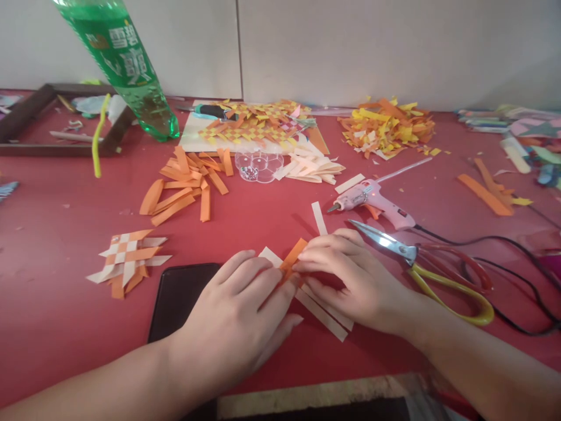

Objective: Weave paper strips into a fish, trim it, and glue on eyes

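From my remote place, I see the paper strips (322, 316) on the desk (263, 216), under both hands. The right hand (359, 280) pinches one orange strip (293, 255); the left hand (243, 307) touches them, but whether it grips I cannot tell. Uneven pulling could make the crossing crooked. I count two lower pale ends, one woven piece (129, 254), one glue gun (357, 196).

A green bottle (131, 64) stands beside a dark frame (52, 149); a black slab (179, 295), probably a phone, lies nearer.

fwd: gap btwn orng strips (176, 198) & glue gun (377, 201) | by R hand (353, 278): scissors (408, 253) blk
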Demonstrator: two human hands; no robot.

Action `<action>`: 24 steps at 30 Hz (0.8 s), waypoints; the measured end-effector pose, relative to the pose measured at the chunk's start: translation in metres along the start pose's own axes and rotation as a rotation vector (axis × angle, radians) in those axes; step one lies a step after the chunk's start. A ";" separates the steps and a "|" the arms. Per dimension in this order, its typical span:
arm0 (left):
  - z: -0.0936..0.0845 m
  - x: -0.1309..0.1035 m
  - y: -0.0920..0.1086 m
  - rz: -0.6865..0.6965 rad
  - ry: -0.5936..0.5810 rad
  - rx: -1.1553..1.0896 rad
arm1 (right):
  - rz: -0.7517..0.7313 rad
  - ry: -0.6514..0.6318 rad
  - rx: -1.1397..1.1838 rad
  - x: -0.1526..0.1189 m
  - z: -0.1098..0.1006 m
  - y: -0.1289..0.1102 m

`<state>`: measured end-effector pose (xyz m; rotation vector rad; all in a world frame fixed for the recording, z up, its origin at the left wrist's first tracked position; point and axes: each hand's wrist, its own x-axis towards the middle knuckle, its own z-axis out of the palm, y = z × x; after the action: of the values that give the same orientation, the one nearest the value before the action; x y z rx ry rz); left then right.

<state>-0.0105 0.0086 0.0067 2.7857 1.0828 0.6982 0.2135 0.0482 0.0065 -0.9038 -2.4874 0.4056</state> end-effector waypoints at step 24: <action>0.002 -0.002 0.002 0.103 -0.055 -0.011 | 0.253 0.174 -0.137 -0.001 -0.014 0.012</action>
<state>-0.0102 0.0062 0.0049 2.8501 0.9292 0.6304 0.2278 0.0576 0.0130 -1.2602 -2.2710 0.2278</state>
